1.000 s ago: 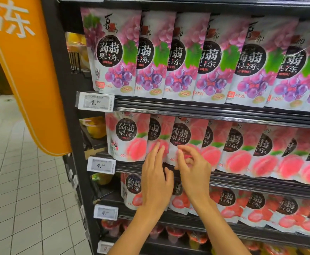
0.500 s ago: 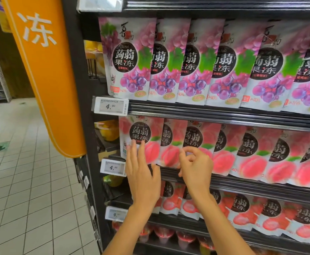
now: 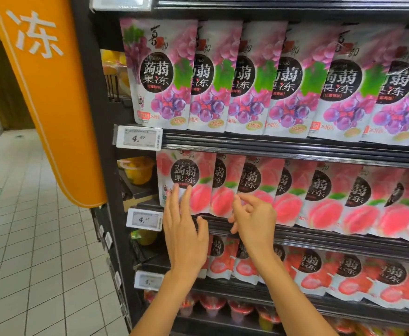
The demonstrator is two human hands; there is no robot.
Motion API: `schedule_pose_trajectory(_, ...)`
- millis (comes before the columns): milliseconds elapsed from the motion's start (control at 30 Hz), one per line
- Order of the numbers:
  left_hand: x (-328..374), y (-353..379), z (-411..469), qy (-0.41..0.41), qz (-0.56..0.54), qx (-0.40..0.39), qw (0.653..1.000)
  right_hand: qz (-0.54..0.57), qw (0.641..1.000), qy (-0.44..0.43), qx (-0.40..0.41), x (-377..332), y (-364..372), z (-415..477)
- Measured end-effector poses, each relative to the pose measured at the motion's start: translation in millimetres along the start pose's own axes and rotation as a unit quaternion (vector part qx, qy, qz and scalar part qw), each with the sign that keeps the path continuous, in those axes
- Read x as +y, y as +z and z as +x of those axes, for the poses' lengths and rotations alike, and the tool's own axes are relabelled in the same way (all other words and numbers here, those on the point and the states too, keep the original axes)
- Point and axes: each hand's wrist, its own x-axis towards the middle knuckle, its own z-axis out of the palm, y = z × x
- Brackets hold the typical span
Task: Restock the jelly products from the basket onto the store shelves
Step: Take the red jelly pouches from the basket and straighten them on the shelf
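Note:
A row of pink peach jelly pouches (image 3: pixel 293 190) stands on the middle shelf (image 3: pixel 319 235). My left hand (image 3: pixel 184 229) is open, its fingertips resting flat on the leftmost peach pouch (image 3: pixel 181 170). My right hand (image 3: pixel 253 217) hovers in front of the second and third peach pouches with fingers loosely curled, holding nothing. Purple grape jelly pouches (image 3: pixel 271 78) fill the shelf above. Red strawberry pouches (image 3: pixel 344 272) line the shelf below. The basket is not in view.
An orange sign panel (image 3: pixel 43 93) hangs at the shelf's left end. Price tags (image 3: pixel 138 138) (image 3: pixel 144 219) (image 3: pixel 148 280) are clipped to the shelf rails. Jelly cups (image 3: pixel 237 309) sit on the bottom shelf. White tiled aisle floor (image 3: pixel 29 238) lies to the left.
Both hands have shifted left along the peach row; my left hand moved from the second pouch to the leftmost one. The camera view has moved closer and to the left.

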Motion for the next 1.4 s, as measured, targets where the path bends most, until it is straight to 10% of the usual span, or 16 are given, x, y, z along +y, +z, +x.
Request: schedule_pose_trajectory(1400,17,3,-12,-0.023,-0.073,-0.005,0.997,-0.124,0.989,0.065,0.054,11,-19,-11)
